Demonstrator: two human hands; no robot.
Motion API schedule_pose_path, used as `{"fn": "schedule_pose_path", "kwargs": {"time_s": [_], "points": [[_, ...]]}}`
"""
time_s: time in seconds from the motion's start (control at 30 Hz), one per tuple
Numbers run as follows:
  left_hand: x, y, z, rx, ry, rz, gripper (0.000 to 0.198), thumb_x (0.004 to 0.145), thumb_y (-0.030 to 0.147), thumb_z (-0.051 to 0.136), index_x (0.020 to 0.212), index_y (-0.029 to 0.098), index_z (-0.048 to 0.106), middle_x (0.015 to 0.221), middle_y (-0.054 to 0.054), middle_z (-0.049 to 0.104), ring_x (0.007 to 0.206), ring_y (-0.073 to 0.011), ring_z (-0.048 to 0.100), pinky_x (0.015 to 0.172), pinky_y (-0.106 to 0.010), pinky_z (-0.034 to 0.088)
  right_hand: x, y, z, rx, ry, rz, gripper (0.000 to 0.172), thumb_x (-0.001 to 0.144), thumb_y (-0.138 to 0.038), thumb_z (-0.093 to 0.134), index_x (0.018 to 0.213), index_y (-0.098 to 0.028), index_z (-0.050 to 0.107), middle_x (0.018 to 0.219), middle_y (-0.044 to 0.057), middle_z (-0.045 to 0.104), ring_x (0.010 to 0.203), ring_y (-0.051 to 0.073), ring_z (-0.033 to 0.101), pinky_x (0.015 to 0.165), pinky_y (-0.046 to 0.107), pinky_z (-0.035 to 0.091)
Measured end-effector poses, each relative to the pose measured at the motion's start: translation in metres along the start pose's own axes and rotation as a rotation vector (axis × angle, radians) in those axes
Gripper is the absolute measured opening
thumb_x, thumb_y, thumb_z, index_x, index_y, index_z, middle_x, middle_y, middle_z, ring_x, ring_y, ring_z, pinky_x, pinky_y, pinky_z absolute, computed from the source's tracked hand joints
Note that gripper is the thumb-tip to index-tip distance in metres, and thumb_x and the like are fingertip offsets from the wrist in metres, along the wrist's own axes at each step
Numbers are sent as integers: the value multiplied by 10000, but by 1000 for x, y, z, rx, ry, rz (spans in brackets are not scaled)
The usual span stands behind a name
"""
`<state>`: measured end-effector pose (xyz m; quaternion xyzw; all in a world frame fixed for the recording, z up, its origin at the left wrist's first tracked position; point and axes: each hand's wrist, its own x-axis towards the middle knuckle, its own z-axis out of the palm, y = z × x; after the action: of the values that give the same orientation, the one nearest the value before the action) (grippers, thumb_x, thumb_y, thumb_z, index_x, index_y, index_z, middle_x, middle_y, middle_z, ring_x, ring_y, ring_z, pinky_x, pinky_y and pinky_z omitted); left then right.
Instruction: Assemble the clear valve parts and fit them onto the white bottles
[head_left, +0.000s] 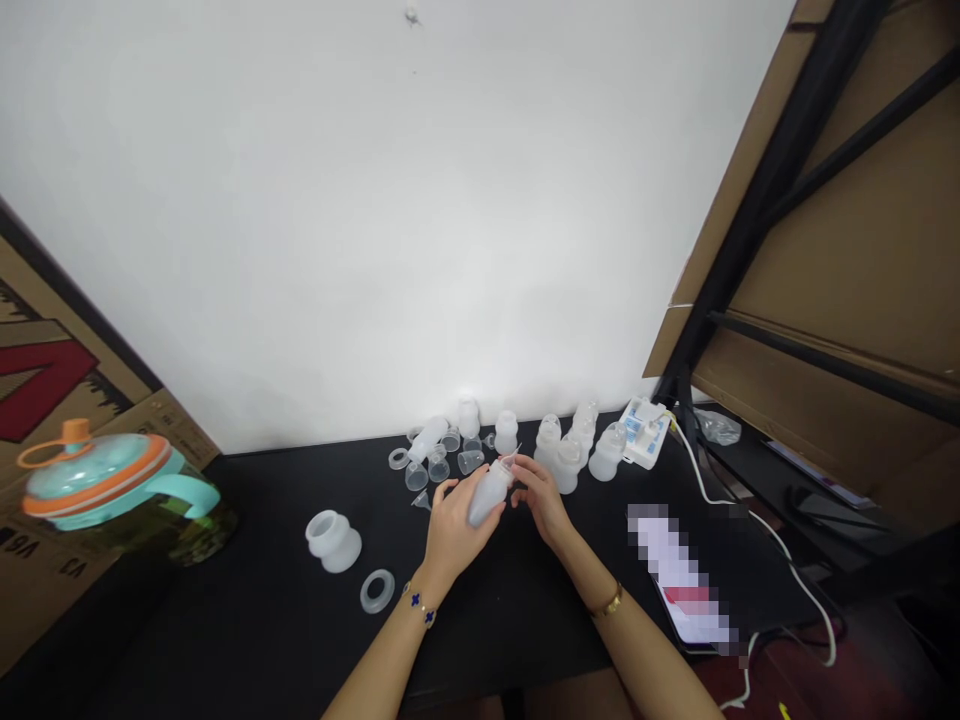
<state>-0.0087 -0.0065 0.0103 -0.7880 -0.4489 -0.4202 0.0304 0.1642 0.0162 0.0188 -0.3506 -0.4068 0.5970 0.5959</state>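
Both hands come together over the black table [255,620], and here's the centrepiece: a small frosted bottle [487,500], tilted, its neck pointing up and to the right. The left hand [454,520] has it wrapped, fingers curled round the body, thumb along the near side. In from the other flank comes the right hand [546,505], loosely curled, thumb and fingertips right up at the bottle's neck, where something thin and clear pokes out; whether those fingertips pinch it or merely touch, I can't tell!

Look just behind: a jumble of loose parts, with clear cups [439,464], a pale ring [399,459] and another bottle lying on its side [430,441]. Two uncapped-looking bottles [506,432] stand close by. Over to the right, a tight group of bottles with clear domed tops [568,468], and just beside them a white power strip [643,432] trailing a white cable [701,480].

Near the right forearm lies a phone [694,600], its screen blurred into blocks. Out on the left, a wide-mouthed pot [335,543] sits near a larger ring [377,592], and well apart stands a big jug [124,490] with a teal and orange lid.
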Motion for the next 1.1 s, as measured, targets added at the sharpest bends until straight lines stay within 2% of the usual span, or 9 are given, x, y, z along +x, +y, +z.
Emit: {"fn": "schedule_pose_path", "kwargs": {"time_s": [0.23,0.7,0.87,1.1], "points": [[0,2,-1,-3,-13,-8,477,920,326,630,1381,241,547,1285,-103,705,1041,-270,713,993,-453,487,0,0,0,16,7,-1,273,738,-411,790,924,-212,785,1030,68,690,713,149,547,469,220,439],[0,1,-2,-1,-12,4,469,920,317,635,1373,240,543,1305,-99,694,1075,-265,707,985,-446,480,1,3,-2,21,2,6,285,762,-423,787,955,-213,786,992,68,682,720,151,544,468,218,438],[0,1,-1,-9,-15,8,462,925,321,629,1369,228,541,1313,-110,689,1084,-263,705,994,-449,469,2,4,-3,18,-6,-2,255,779,-406,775,943,-210,785,1063,77,679,742,155,545,471,214,440],[1,3,-3,-10,-17,5,449,924,336,627,1354,225,563,1311,-108,690,1076,-262,712,996,-439,470,2,4,-3,6,1,-13,249,770,-420,794,905,-213,773,977,59,674,761,160,551,475,206,451]]}}
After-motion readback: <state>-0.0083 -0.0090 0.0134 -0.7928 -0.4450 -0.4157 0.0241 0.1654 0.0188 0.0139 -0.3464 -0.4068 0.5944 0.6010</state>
